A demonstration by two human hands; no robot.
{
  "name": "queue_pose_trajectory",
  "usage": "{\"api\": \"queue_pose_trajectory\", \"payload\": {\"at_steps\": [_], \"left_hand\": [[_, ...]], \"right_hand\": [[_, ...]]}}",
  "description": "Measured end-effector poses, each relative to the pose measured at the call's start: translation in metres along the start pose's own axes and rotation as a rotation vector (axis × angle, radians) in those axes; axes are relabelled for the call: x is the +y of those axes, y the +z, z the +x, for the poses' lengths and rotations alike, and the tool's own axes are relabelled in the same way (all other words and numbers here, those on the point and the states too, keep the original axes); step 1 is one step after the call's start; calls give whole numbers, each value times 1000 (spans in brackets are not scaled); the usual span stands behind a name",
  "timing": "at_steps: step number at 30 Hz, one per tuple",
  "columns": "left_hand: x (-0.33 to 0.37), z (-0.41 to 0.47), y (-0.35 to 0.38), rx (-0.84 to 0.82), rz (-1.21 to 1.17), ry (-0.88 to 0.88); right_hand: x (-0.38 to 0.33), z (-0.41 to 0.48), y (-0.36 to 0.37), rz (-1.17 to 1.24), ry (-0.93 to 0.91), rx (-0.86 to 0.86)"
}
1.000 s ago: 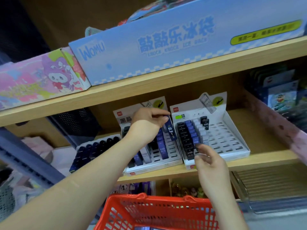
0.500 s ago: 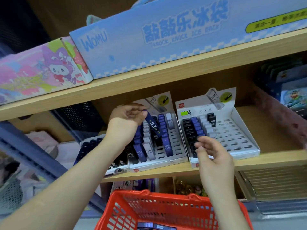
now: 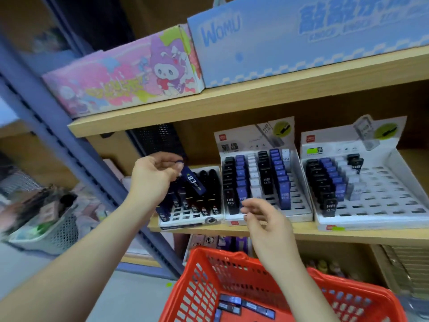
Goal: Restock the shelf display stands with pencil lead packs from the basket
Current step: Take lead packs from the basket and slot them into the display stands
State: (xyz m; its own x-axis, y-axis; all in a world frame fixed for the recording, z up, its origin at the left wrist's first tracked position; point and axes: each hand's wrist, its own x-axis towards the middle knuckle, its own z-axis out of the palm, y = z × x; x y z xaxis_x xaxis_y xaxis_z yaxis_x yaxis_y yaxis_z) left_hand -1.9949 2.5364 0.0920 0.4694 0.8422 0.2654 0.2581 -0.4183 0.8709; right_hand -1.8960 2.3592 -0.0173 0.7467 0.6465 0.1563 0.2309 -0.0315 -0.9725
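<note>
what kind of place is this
Most likely a stationery shop: wooden shelves carry display stands of pencil lead packs, boxed goods sit above, and a red basket is below.

A person's left hand (image 3: 154, 176) and right hand (image 3: 267, 220), both bare. The left forearm (image 3: 76, 259) and right forearm (image 3: 299, 289) are uncovered along all their visible length. The fingers (image 3: 254, 203) are slender; motion blur softens finer detail.
</note>
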Motion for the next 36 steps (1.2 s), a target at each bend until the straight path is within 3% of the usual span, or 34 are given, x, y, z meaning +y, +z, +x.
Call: {"api": "queue_pose_trajectory", "payload": {"at_steps": [7, 14, 21, 26, 36], "left_hand": [[-42, 5, -32, -38, 177, -60], [-63, 1, -22, -107, 241, -58], [-63, 5, -20, -160, 407, 35], [-67, 1, -13, -251, 521, 69], [-69, -3, -3, -156, 542, 16]], "right_hand": [[-5, 3, 41, -409, -138, -285], [-5, 2, 56, -676, -208, -388], [-6, 8, 51, -807, -263, -451], [-4, 3, 47, -876, -284, -393], [-1, -4, 39, -881, -252, -437]]}}
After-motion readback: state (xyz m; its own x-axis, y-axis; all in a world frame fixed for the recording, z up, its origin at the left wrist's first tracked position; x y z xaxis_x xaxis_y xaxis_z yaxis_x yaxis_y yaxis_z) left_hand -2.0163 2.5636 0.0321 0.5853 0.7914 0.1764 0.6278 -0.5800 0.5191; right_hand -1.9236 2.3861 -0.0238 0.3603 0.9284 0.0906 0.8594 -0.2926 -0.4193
